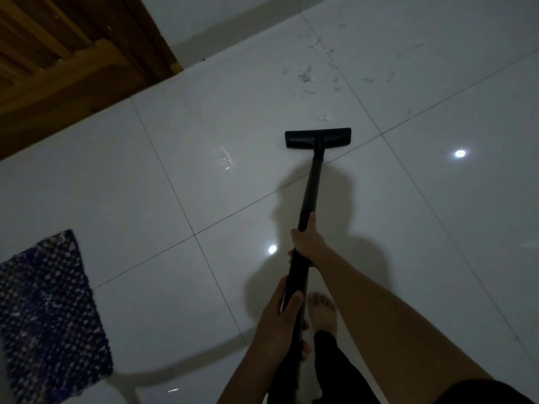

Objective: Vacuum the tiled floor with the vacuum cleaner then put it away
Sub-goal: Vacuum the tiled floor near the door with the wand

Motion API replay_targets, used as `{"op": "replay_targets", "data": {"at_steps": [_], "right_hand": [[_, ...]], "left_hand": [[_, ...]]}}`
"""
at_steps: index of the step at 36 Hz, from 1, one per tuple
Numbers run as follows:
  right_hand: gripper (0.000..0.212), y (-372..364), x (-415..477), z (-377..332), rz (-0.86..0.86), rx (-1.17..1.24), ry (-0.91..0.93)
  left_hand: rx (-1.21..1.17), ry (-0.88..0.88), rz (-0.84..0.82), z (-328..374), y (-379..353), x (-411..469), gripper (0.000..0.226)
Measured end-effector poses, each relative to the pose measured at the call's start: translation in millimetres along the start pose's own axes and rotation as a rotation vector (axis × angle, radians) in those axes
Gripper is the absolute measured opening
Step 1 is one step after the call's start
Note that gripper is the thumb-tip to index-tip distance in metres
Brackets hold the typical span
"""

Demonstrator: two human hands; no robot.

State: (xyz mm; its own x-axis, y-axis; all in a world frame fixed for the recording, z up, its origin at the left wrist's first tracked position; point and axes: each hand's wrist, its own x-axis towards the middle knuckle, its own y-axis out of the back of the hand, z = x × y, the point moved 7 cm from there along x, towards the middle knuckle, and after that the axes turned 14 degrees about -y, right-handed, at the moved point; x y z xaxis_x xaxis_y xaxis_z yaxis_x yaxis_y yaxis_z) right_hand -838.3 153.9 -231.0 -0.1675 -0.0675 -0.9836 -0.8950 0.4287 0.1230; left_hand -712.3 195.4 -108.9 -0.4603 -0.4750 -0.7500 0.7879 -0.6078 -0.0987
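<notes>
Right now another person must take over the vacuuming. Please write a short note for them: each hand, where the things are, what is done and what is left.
Right hand: gripping the black wand, farther down it.
Left hand: gripping the same wand nearer the body.
Floor head: flat on the white tiled floor, straight ahead.
Debris: scattered scraps just beyond the head, not yet picked up.
Woven mat: on the floor to the left. Wooden furniture at far left.
Done: cannot tell how much floor is covered.
Left: push forward over the scraps, finish the floor, then put the vacuum away. Its body is out of view.
</notes>
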Motion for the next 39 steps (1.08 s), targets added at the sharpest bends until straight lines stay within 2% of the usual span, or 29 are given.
{"op": "replay_targets", "data": {"at_steps": [5, 8, 10, 13, 15, 25, 30, 39], "right_hand": [[0.075, 19, 9, -44, 0.013, -0.026, 0.023], [0.075, 29, 11, -71, 0.006, -0.051, 0.032], [0.075, 34, 12, -86, 0.000, -0.064, 0.042], [0.075, 36, 13, -107, -0.010, -0.091, 0.054], [0.075, 35, 14, -121, -0.013, -0.102, 0.057], [0.074, 27, 31, -191, 0.014, -0.135, 0.054], [0.074, 25, 30, -230, 0.032, -0.138, 0.043], [0.075, 29, 37, -290, 0.013, -0.083, 0.011]], "left_hand": [[0.003, -0.049, 0.034, 32, -8, 31, 0.030], [-0.034, -0.135, -0.093, 46, -22, 36, 0.043], [-0.003, -0.096, -0.115, 57, -26, 44, 0.048], [-0.029, -0.029, 0.059, 72, -15, 71, 0.042], [-0.018, -0.024, 0.085, 82, -9, 81, 0.041], [-0.125, -0.022, 0.079, 120, 10, 133, 0.045], [-0.096, -0.017, 0.061, 148, 24, 159, 0.050], [-0.024, -0.008, 0.070, 205, 36, 195, 0.045]]}}
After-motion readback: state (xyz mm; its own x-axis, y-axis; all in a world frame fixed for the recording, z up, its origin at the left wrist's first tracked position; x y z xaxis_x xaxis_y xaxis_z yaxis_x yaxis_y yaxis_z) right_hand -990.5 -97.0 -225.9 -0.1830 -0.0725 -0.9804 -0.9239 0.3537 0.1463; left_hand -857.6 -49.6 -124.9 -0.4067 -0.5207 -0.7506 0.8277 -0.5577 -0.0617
